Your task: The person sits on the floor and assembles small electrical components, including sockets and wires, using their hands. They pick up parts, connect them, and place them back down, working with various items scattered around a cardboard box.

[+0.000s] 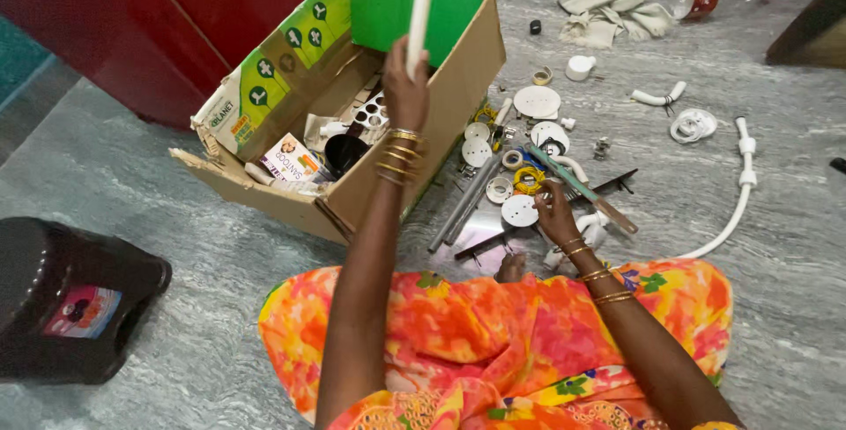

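My left hand (404,73) is raised over the open brown cardboard box (441,122) with green printed flaps, and its fingers are closed around a long white plastic pipe (422,7). The pipe stands almost upright and goes out of the picture at the top edge. Gold bangles are on this wrist.

My right hand (557,214) is low, near the grey stone floor (176,245), in the middle of the scattered parts on the right of the box. Its fingers are curled on something small, but I cannot tell what it is or if they really grip it. Just to the left of this hand lies a round white plastic disc (519,211), and a little farther there is a coil of yellow wire (529,181). Two grey metal tubes (464,205) lie side by side beside the box.

A bent white pipe with joints (740,192) lies far right. A dark plastic stool (62,298) stands near left.
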